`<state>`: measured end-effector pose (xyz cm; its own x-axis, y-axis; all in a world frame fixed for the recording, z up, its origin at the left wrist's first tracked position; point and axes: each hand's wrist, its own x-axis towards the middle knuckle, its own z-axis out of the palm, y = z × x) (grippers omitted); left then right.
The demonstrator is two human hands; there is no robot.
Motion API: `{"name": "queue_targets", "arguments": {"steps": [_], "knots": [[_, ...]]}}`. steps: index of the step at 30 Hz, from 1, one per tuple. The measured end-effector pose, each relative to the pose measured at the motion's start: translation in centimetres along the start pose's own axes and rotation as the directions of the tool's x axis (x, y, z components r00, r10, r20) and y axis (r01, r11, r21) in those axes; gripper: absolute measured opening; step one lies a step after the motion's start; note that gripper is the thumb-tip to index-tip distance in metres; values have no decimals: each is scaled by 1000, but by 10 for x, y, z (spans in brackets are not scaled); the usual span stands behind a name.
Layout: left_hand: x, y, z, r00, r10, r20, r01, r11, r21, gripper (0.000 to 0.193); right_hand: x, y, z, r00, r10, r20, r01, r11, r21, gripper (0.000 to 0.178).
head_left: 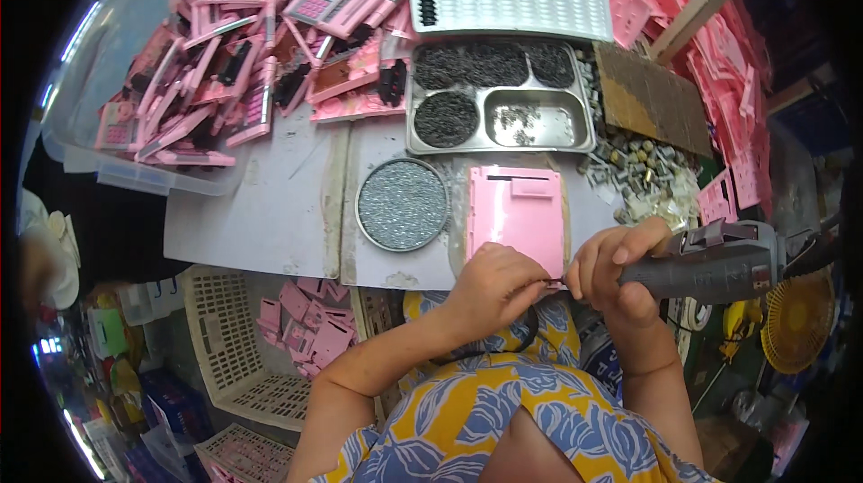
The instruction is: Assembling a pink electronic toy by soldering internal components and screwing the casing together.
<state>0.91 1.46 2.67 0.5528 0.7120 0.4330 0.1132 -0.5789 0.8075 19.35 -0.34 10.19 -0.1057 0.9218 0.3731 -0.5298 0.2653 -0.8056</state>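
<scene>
A flat pink plastic panel [517, 213] lies on the white worktable in front of me, with a dark slot near its far edge. My left hand [499, 285] is closed at the panel's near edge, thumb and fingers pinched together by the near right corner; what sits between them is too small to make out. My right hand [625, 272] wraps round the front end of a grey electric screwdriver [706, 263], which lies nearly level and points left toward the pinched fingers. Its tip is hidden by my fingers.
A round tin of small silvery pieces [402, 204] stands left of the panel. Beyond is a metal compartment tray [499, 143] of dark screws. Pink calculator-like units [337, 4] heap at far left, metal parts [643, 164] at right. A white basket [220, 339] sits below.
</scene>
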Motion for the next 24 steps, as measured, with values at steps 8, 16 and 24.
{"name": "queue_targets", "arguments": {"steps": [8, 16, 24], "knots": [[-3, -1, -16, 989, 106, -102, -70, 949, 308, 21, 7, 20, -9, 999, -14, 36, 12, 998, 56, 41], [-17, -79, -111, 904, -413, -113, 355, 576, 736, 14, 24, 14, -31, 994, -88, -69, 83, 994, -74, 37], [-24, -93, -106, 943, -258, -209, 330, 645, 690, 10, 20, 21, -44, 990, -131, -56, 125, 987, -99, 36]]}}
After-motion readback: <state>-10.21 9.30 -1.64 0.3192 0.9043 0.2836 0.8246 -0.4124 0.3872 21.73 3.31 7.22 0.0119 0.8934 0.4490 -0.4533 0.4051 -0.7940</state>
